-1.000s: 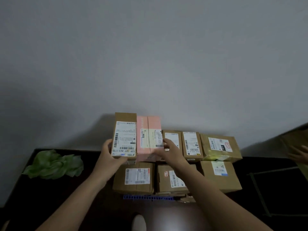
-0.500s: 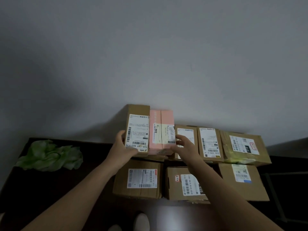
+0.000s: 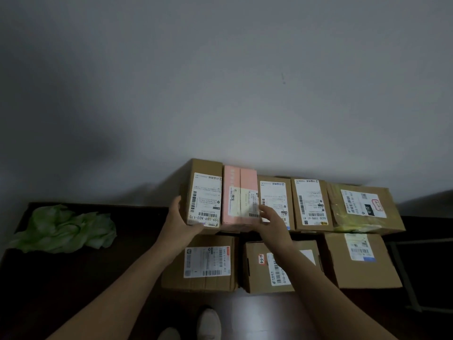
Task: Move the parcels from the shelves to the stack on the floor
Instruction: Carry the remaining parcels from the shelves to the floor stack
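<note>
A stack of parcels stands on the dark floor against the white wall, in two rows. At the left end of the top row, a tall brown parcel [image 3: 204, 196] and a pink parcel [image 3: 239, 197] stand side by side. My left hand [image 3: 180, 219] grips the brown parcel, thumb on its left side and fingers under its front edge. My right hand [image 3: 272, 220] is blurred at the pink parcel's lower right corner, fingers loose; I cannot tell if it touches. Two labelled brown parcels [image 3: 310, 204] and a larger tape-wrapped one [image 3: 362, 208] fill the row. Three brown boxes [image 3: 207, 263] lie below.
A crumpled green bag [image 3: 63, 228] lies on the floor to the left. A grey metal frame [image 3: 404, 273] stands at the right edge. My shoes [image 3: 208, 322] show at the bottom, close to the stack.
The brown and pink parcels have settled into the stack's top row. My right hand has slid from the pink parcel's face to its lower right corner. My left hand keeps its grip.
</note>
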